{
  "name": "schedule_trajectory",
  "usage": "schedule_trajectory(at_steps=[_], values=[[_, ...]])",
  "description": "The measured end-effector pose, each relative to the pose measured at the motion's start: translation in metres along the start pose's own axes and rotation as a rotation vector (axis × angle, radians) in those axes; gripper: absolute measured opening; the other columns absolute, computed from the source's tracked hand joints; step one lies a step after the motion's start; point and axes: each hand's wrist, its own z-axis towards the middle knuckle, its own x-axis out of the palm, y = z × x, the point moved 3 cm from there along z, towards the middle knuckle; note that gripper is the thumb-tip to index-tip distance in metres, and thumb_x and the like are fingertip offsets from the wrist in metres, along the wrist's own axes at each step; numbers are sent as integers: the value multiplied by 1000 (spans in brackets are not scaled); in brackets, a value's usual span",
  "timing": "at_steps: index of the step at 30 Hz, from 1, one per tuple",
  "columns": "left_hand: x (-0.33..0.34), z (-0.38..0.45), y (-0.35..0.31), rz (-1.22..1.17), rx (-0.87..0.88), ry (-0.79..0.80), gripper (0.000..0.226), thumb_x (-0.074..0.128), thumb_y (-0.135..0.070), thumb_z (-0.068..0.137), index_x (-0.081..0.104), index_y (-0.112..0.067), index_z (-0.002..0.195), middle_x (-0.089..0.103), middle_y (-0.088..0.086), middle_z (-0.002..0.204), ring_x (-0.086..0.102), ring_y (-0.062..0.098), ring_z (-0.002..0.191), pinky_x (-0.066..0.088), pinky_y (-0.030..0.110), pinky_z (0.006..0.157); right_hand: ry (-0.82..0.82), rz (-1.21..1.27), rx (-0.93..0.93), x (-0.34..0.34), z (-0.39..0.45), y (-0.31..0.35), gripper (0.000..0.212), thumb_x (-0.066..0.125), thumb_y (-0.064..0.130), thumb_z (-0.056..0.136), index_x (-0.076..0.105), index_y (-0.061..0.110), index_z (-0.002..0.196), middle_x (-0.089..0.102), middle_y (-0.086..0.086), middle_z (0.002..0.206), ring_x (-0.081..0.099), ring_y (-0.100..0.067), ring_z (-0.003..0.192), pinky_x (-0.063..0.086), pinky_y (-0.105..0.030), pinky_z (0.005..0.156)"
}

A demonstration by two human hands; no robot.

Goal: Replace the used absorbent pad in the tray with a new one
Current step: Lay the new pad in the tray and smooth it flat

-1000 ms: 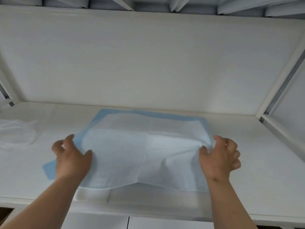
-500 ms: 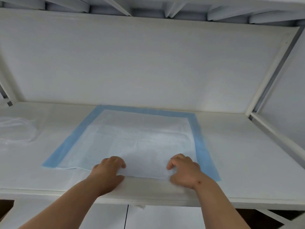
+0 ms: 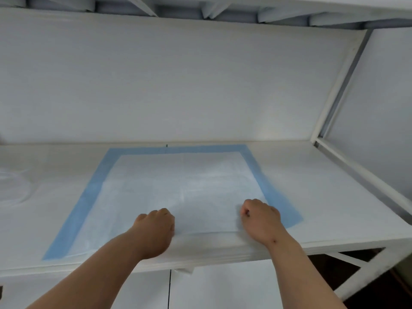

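A new absorbent pad (image 3: 178, 188), white with a blue border, lies spread flat on the white tray (image 3: 211, 246), whose near rim shows just below the pad's front edge. My left hand (image 3: 156, 228) rests on the pad's near edge left of centre, fingers curled down onto it. My right hand (image 3: 260, 219) sits on the same edge further right, also curled, thumb and forefinger meeting on the pad. The fingertips of my left hand are hidden behind its knuckles.
A crumpled clear plastic bag (image 3: 13, 186) lies at the far left of the white surface. A white back panel (image 3: 178, 85) rises behind the pad, and a slanted white frame post (image 3: 334, 85) stands at the right. White cabinet doors (image 3: 200, 291) lie below.
One second ago both hands held the pad lifted by its side edges. It has since been laid flat, and the hands have come to its near edge, staying there over the last half second.
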Motion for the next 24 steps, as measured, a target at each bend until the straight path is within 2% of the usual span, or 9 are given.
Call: schedule_trajectory(at_steps=[3,6,9,13,15,17,19,22,24], values=[[-1,-3,-6,48,44,192,22,36,-26,97,57,-18,101,48,1,116,51,22,106,41,36,92,31,6,55,2,-12,-8,13,44,22,82,48,28,71,60,8,87,55,-14,82,40,-30,82],[-2,-4,-9,-10,86,267,19,39,-26,96,51,-23,82,47,2,116,50,22,103,42,37,92,18,57,122,2,-20,-14,10,45,27,80,55,27,77,62,10,85,58,-13,82,42,-29,83],[-2,-7,-13,-82,121,293,29,43,-22,94,41,-26,65,46,2,111,47,19,93,42,30,87,-29,56,203,-2,-27,-21,14,44,29,85,57,24,82,65,9,81,60,-13,80,40,-29,82],[-3,-6,-13,-160,119,249,23,47,-24,86,42,-24,63,46,-1,99,49,18,88,41,28,78,-83,34,256,-5,-36,-27,15,40,22,86,48,24,73,58,9,66,51,-12,66,35,-28,80],[0,-6,-14,-238,97,228,12,53,-40,78,54,-28,81,47,-7,107,50,15,100,44,30,88,-93,41,247,-3,-39,-29,15,41,23,86,51,25,75,61,8,71,54,-12,71,37,-31,90],[9,-9,-17,-276,91,225,48,56,-57,71,52,-41,116,41,-14,127,39,11,120,39,33,103,-84,56,234,-2,-40,-30,15,42,25,87,55,26,79,64,9,78,56,-12,77,35,-35,99],[15,-10,-23,-243,118,194,67,58,-61,76,37,-47,138,27,-17,148,25,12,137,28,36,114,-51,84,218,0,-40,-31,13,44,26,87,56,29,82,63,12,83,56,-9,82,31,-37,104],[19,-6,-37,-229,135,179,71,51,-68,80,26,-51,144,11,-18,158,10,12,146,15,35,119,-54,101,186,-1,-35,-39,13,48,32,86,59,35,91,56,15,99,53,-8,96,27,-38,108],[17,-3,-48,-251,120,186,92,33,-93,60,27,-52,143,8,-17,160,8,12,147,12,35,120,-85,79,202,-4,-28,-48,21,51,37,86,60,36,105,48,12,112,47,-13,109,27,-36,105]])
